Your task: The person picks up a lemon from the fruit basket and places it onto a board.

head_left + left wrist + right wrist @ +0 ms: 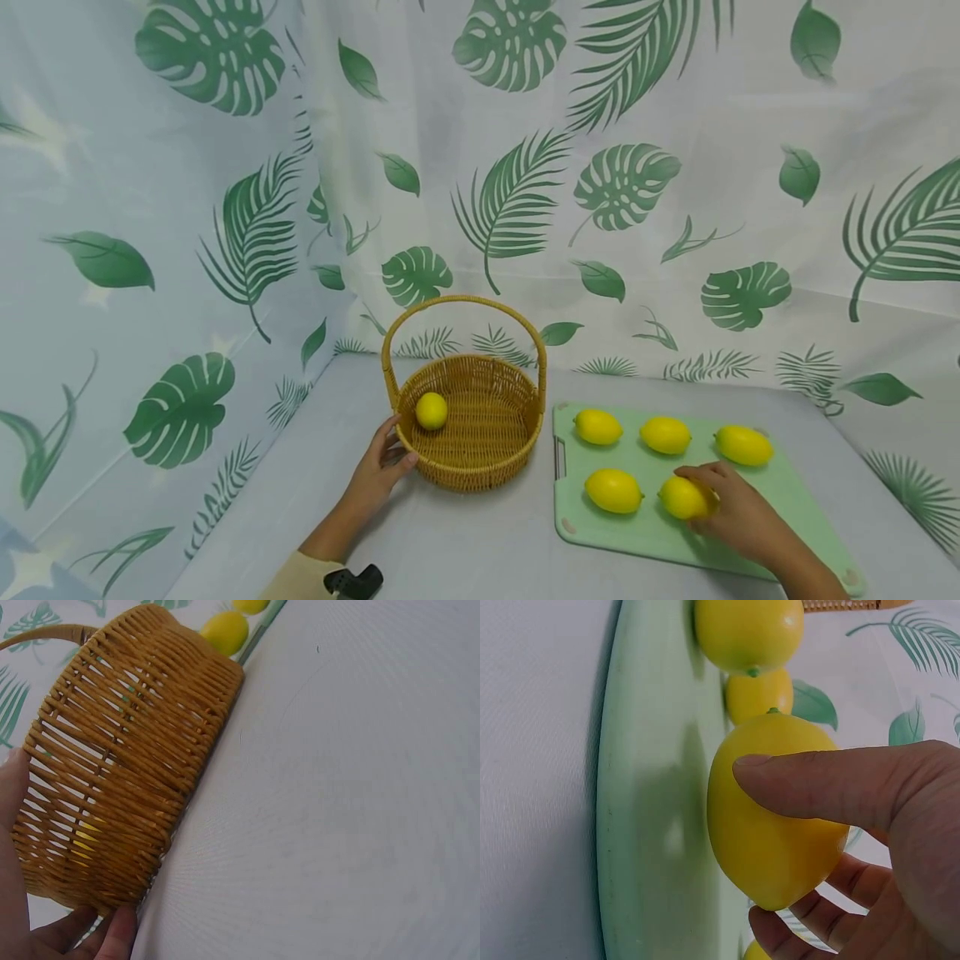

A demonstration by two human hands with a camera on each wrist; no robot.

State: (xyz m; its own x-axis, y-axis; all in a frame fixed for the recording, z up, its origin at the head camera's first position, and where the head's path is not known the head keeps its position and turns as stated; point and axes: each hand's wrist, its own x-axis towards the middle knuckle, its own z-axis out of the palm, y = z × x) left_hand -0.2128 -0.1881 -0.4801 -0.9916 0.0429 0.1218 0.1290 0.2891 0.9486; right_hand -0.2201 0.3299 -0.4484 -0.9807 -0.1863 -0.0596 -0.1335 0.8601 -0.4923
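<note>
You seem to be at the pick-up step: your right hand (738, 504) pinches a lemon (684, 498) between thumb and fingers over the green cutting board (637, 533), right of the wicker basket (480, 479), though whether it has left the board you cannot tell. Your left hand (378, 477) holds the basket's left side, thumb and fingers curved against the wall. The next move likely calls for a firm pinch and a lift clear of the neighbouring lemon (613, 490) nearer the basket.
</note>
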